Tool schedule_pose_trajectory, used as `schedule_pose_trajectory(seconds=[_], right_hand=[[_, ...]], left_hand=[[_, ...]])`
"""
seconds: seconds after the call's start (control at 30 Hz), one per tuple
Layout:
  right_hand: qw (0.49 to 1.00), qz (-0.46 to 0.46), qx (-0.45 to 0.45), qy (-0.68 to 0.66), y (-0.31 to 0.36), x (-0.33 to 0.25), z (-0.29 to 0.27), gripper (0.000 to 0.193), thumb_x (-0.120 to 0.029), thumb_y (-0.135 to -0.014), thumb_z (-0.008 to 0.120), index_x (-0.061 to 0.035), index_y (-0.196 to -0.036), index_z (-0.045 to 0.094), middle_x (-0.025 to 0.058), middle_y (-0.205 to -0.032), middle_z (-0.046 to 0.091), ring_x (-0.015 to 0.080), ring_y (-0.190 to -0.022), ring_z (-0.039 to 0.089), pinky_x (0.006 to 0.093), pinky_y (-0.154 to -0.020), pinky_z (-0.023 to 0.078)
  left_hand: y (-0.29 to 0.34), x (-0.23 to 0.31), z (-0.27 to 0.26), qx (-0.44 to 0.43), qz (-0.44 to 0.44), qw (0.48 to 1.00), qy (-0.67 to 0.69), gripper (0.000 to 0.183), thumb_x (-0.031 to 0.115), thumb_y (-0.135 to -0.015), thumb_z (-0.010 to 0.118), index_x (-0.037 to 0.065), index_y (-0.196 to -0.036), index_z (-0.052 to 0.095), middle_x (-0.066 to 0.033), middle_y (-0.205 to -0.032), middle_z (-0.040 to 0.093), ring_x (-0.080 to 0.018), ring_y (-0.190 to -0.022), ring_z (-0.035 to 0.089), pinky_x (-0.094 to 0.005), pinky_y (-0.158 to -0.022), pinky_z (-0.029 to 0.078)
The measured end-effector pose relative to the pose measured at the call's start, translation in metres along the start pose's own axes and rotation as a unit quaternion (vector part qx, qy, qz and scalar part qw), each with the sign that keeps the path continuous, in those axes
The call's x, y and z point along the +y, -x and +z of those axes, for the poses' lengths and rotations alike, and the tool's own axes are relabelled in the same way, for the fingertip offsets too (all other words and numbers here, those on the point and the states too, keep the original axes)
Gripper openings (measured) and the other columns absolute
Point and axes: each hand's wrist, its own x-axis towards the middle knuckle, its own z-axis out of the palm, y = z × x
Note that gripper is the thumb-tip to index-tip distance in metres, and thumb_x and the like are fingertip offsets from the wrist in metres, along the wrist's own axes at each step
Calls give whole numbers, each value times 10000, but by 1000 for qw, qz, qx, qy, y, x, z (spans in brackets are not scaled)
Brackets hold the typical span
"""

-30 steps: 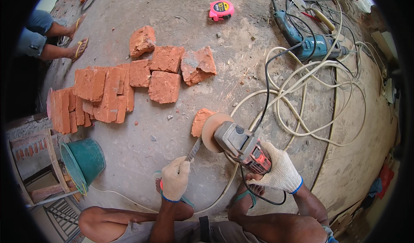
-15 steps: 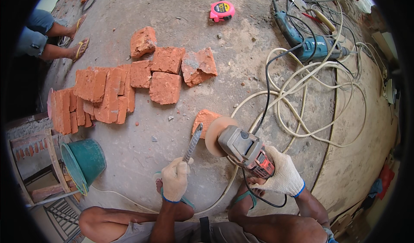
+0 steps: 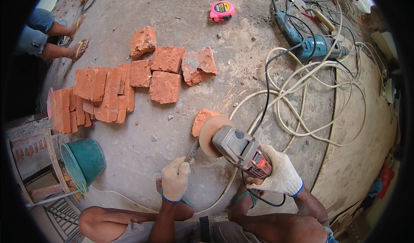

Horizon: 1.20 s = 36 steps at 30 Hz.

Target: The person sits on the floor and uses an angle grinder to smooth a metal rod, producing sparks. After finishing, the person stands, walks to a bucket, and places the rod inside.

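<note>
My gloved left hand (image 3: pixel 175 179) is closed round a ribbed steel chisel (image 3: pixel 192 150), which slants up and right. Its far end is hidden behind the tan disc (image 3: pixel 214 136) of a red and grey angle grinder (image 3: pixel 242 149). My gloved right hand (image 3: pixel 278 170) grips the grinder's body from the right. Sparks (image 3: pixel 233 97) spray from the disc toward the far side. Just beyond the disc, a brick piece (image 3: pixel 203 118) lies on the floor, partly covered by it.
Stacked red bricks (image 3: pixel 110 94) and loose brick pieces (image 3: pixel 166 88) lie to the left, a green bucket (image 3: pixel 88 160) nearer. A pink tape measure (image 3: pixel 222 11), a teal power drill (image 3: pixel 317 48) and looped cables (image 3: pixel 297 107) lie farther off. Another person's feet (image 3: pixel 80 48) stand far left.
The grinder has shifted slightly left and nearer me, and its disc now covers the chisel's tip. Sparks have appeared. My left hand has hardly moved.
</note>
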Motion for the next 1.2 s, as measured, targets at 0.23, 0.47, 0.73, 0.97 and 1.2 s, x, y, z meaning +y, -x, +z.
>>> schedule_pose_trajectory(seconds=[0.23, 0.47, 0.73, 0.97, 1.2], right_hand=[[1000, -6, 2, 14, -2, 0, 2, 994, -378, -732, 1003, -3, -1543, 567, 227, -1258, 763, 339, -1142, 789, 414, -995, 614], [1000, -10, -4, -5, -3, 2, 2, 1012, -380, -734, 1001, -2, -1560, 555, 228, -1268, 759, 342, -1155, 786, 417, -1003, 613], [1000, 8, -8, 17, -3, 0, 0, 996, -399, -736, 997, 1, -1541, 568, 229, -1261, 762, 340, -1153, 788, 420, -997, 617], [1000, -9, 0, 7, -3, 3, 0, 984, -416, -742, 996, 3, -1527, 578, 223, -1251, 765, 341, -1143, 790, 424, -1001, 615], [1000, 10, 6, -26, -1, 5, 0, 988, -383, -734, 1010, 14, -1522, 567, 213, -1243, 761, 308, -1149, 782, 406, -1006, 600]], left_hand=[[-1, 3, -2, 3, 11, 1000, -14, 293, 175, -1077, 619, -57, -1127, 791, -84, -772, 667, -173, -700, 628, -354, -672, 518], [-1, 3, -2, 3, 19, 1000, -22, 295, 171, -1070, 617, -58, -1126, 795, -91, -759, 659, -173, -682, 624, -356, -652, 513], [-1, 0, -1, -2, 19, 1000, -22, 295, 178, -1071, 620, -53, -1124, 795, -93, -757, 654, -177, -679, 627, -358, -648, 513], [-1, -4, -1, 4, 52, 998, -37, 295, 188, -1078, 621, -46, -1114, 798, -103, -776, 673, -185, -679, 634, -359, -655, 522], [1, -10, -2, -2, 1, 999, 34, 366, 211, -1107, 568, -84, -1087, 784, -91, -776, 689, -160, -678, 633, -339, -658, 526]])
